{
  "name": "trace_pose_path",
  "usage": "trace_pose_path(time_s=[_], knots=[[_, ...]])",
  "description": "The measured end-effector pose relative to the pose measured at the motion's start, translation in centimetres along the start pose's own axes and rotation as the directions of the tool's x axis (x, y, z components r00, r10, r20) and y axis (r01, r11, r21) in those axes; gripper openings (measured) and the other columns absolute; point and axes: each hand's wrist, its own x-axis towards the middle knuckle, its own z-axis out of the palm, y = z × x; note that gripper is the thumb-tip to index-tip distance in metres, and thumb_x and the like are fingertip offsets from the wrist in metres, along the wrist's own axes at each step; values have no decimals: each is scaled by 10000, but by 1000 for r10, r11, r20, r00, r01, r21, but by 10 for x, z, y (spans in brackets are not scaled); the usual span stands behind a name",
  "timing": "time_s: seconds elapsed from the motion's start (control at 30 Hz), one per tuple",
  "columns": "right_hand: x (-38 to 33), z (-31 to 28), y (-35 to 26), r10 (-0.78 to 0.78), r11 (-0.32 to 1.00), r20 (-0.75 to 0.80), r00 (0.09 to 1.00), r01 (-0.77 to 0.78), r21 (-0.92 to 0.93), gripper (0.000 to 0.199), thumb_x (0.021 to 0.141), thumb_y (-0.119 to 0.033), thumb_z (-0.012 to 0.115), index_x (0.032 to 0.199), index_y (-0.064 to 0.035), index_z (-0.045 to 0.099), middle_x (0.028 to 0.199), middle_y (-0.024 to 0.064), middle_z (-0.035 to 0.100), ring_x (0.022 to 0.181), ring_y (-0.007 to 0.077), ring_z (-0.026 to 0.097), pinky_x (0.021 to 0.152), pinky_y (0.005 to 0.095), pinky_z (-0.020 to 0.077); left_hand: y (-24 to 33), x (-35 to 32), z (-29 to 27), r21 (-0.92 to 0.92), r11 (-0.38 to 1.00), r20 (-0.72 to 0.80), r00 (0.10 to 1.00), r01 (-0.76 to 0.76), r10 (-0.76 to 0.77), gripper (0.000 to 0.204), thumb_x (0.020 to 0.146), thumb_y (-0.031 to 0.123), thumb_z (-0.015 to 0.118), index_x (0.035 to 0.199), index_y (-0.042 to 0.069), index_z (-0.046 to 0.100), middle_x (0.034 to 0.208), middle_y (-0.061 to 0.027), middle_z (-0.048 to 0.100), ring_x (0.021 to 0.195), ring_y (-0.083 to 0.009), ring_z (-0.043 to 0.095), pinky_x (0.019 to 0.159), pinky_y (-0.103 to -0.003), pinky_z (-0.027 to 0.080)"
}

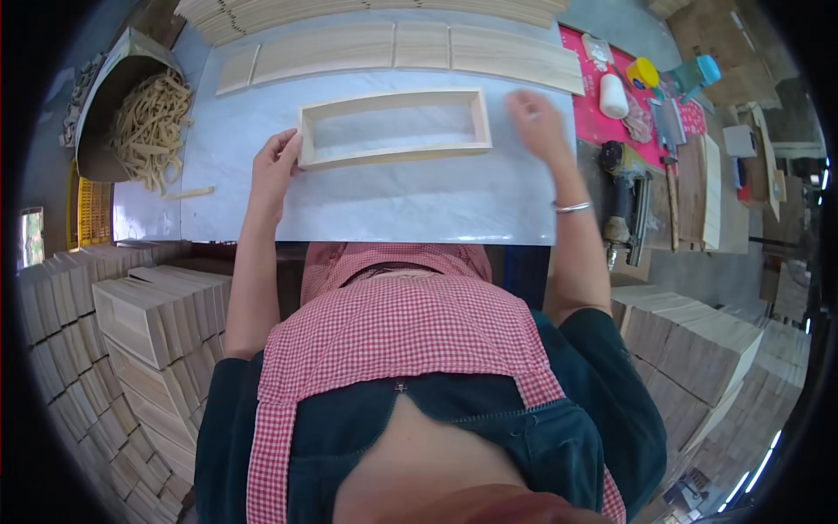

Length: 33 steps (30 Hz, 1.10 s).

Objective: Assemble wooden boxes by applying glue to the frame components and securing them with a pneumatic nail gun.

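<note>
While the left hand (pixel 278 159) touches the left end of the rectangular wooden frame (pixel 397 157) on the tabletop (pixel 393 214), apparently positioning it, neither its grip nor the blurred right hand's (pixel 536 122) is discernible, and the next move calls for steady support.

Your right hand (pixel 536 124) is blurred (too smeared for you to read its exact pose). The stack of boards (pixel 253 17) runs past the picture's far edge, and the dark rim cuts off the wood stacks (pixel 65 332) on your left.

Woodworking workshop, bare wooden frame (pixel 397 157), stacked wood pieces (pixel 690 341), power tool (pixel 621 196), hammer (pixel 672 196) (wooden-handled)
</note>
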Motion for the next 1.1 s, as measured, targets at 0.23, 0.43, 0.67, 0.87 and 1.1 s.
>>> trace_pose_path(time_s=[0.23, 0.43, 0.67, 0.87, 1.1], knots=[[86, -90, 141, 215, 702, -423, 880, -440, -559, 581, 798, -475, 750, 1091, 24, 692, 1020, 216, 715, 934, 397, 675, 840, 462, 548, -20, -20, -23, 25, 991, -218, 967, -132, 134, 240, 977, 146, 638, 1140, -23, 688, 799, -28, 618, 692, -101, 525, 686, -221, 460], [102, -94, 187, 412, 770, -388, 824, -543, -335, 676, 723, -552, 805, 1036, 42, 723, 972, 236, 732, 873, 375, 710, 771, 440, 573, -1, -59, 0, 144, 977, -195, 964, -157, 183, 221, 1000, 111, 590, 1160, 32, 721, 788, -32, 639, 648, -88, 519, 611, -203, 436], [44, -96, 38, 366, 857, -438, 821, -113, 503, 561, 837, -297, 806, 1211, 33, 547, 1017, 204, 660, 802, 240, 685, 642, 266, 561, -21, -73, 69, 536, 222, 496, 516, -815, 699, 387, 865, 207, 687, 1231, 104, 615, 1354, -66, 568, 1288, -263, 503, 1125, -460, 358], [-46, -8, -82, 224, 673, -214, 951, 8, 740, 421, 888, -182, 734, 1215, -10, 532, 1044, 189, 612, 768, 224, 631, 514, 260, 514, -38, -77, 78, 551, 155, 519, 483, -820, 705, 428, 881, 249, 685, 1261, 69, 605, 1445, -149, 510, 1401, -307, 418, 1201, -524, 260], [-88, 57, -152, -34, 768, 118, 992, -50, 638, 495, 841, -164, 773, 1251, -29, 532, 1083, 144, 610, 852, 240, 631, 634, 288, 545, -63, -82, 66, 527, 221, 473, 499, -821, 726, 441, 893, 316, 670, 1245, 55, 616, 1448, -180, 497, 1390, -341, 427, 1206, -541, 249]])
